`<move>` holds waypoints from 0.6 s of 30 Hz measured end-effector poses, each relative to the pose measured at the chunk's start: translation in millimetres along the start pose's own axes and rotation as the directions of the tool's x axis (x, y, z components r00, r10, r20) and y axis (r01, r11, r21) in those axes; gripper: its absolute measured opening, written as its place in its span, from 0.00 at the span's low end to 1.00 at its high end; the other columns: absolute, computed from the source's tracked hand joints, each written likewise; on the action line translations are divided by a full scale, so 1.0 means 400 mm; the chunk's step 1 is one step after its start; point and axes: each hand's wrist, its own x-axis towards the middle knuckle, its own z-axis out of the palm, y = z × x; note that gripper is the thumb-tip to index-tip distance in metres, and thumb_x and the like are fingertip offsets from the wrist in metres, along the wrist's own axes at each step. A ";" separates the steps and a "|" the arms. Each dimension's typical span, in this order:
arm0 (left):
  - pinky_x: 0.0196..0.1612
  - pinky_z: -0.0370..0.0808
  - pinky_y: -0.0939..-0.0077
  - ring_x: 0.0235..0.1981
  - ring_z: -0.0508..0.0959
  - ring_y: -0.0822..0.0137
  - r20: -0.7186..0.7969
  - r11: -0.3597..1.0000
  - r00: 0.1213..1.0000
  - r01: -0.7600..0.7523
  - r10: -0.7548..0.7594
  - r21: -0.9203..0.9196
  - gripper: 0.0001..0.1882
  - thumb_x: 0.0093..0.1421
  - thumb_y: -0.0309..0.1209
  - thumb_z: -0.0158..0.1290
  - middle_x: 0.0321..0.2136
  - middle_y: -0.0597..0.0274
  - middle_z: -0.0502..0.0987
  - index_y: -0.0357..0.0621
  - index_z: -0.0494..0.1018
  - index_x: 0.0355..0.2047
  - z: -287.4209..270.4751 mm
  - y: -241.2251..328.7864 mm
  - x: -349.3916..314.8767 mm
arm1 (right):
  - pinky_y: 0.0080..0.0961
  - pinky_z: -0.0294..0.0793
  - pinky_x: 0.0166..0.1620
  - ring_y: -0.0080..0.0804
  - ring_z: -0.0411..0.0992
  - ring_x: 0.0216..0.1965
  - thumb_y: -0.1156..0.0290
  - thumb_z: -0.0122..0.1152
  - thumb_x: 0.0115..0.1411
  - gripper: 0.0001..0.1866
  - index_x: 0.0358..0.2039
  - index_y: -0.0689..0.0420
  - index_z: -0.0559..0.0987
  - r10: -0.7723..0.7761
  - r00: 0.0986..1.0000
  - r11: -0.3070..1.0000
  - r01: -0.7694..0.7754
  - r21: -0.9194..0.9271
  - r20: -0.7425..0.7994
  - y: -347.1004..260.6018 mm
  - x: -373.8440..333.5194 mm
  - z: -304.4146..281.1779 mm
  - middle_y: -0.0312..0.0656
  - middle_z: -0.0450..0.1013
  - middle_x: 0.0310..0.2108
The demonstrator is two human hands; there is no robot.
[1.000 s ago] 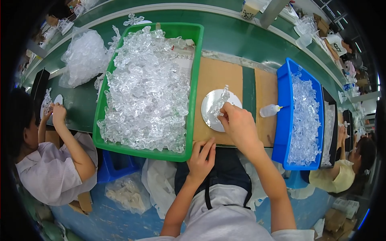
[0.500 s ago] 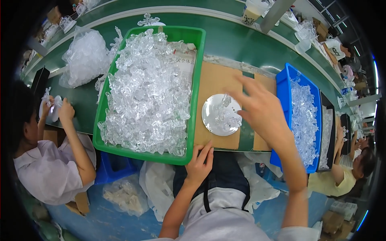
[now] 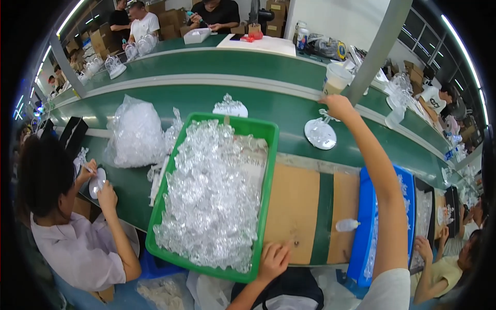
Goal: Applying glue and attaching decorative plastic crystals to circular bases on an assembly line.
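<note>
My right hand (image 3: 338, 107) reaches far across the green bench, its fingers closed at the top of a clear plastic ornament (image 3: 326, 117) on a round, shiny disc (image 3: 320, 135). Whether the disc rests on the bench or is held just above it is hard to tell. My left hand (image 3: 274, 261) lies at the bench's near edge, fingers loosely bent and holding nothing visible, beside the corner of a green tub (image 3: 263, 206). That tub is heaped with clear plastic pieces (image 3: 206, 201). Brown cardboard (image 3: 289, 206) covers the work surface between the tubs.
A small translucent bottle (image 3: 347, 225) lies beside a blue tub (image 3: 366, 227) of clear pieces, partly behind my right arm. A drink cup (image 3: 337, 78) stands by a grey post (image 3: 380, 51). Left are a filled plastic bag (image 3: 135, 133) and a co-worker (image 3: 77, 248) handling a disc.
My right hand has carried the disc with its clear ornament from the cardboard to the far side of the bench. The view has tilted up. My left hand stays by the green tub's corner.
</note>
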 end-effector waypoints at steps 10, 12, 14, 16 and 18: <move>0.33 0.70 0.68 0.29 0.73 0.61 0.019 0.992 0.996 0.082 -0.084 0.093 0.14 0.48 0.30 0.58 0.26 0.64 0.71 0.48 0.79 0.38 -0.005 -0.012 -0.006 | 0.37 0.74 0.44 0.41 0.74 0.41 0.66 0.66 0.43 0.22 0.42 0.49 0.77 -0.297 0.940 0.786 0.339 0.517 -0.166 -0.481 0.331 -0.002 0.43 0.76 0.37; 0.33 0.70 0.68 0.29 0.73 0.61 0.005 0.993 0.997 0.076 -0.076 0.092 0.14 0.49 0.29 0.57 0.26 0.64 0.71 0.48 0.79 0.38 0.000 -0.010 -0.009 | 0.37 0.75 0.41 0.41 0.75 0.38 0.68 0.65 0.43 0.16 0.36 0.47 0.80 -0.229 0.949 0.774 0.312 0.551 -0.215 -0.380 0.326 0.020 0.42 0.77 0.32; 0.33 0.69 0.67 0.29 0.73 0.61 -0.006 0.995 0.997 0.079 -0.079 0.069 0.14 0.49 0.29 0.57 0.26 0.63 0.71 0.47 0.78 0.38 0.001 -0.012 -0.005 | 0.34 0.75 0.40 0.41 0.75 0.36 0.67 0.65 0.42 0.15 0.34 0.48 0.80 -0.137 0.966 0.791 0.240 0.563 -0.219 -0.234 0.274 0.013 0.42 0.77 0.31; 0.33 0.69 0.67 0.29 0.73 0.61 -0.015 0.996 0.997 0.076 -0.076 0.037 0.14 0.49 0.29 0.56 0.26 0.63 0.71 0.47 0.78 0.38 -0.002 -0.018 -0.006 | 0.34 0.74 0.38 0.41 0.75 0.34 0.69 0.64 0.42 0.13 0.33 0.52 0.79 -0.152 0.954 0.810 0.269 0.520 -0.257 -0.114 0.175 -0.008 0.43 0.77 0.31; 0.33 0.69 0.66 0.29 0.73 0.60 -0.009 0.996 0.996 0.085 -0.085 0.026 0.14 0.49 0.27 0.56 0.27 0.62 0.71 0.46 0.78 0.38 -0.013 -0.022 -0.014 | 0.34 0.73 0.37 0.41 0.75 0.33 0.71 0.62 0.44 0.11 0.32 0.54 0.78 -0.237 0.946 0.795 0.319 0.516 -0.220 -0.030 0.039 -0.042 0.43 0.76 0.30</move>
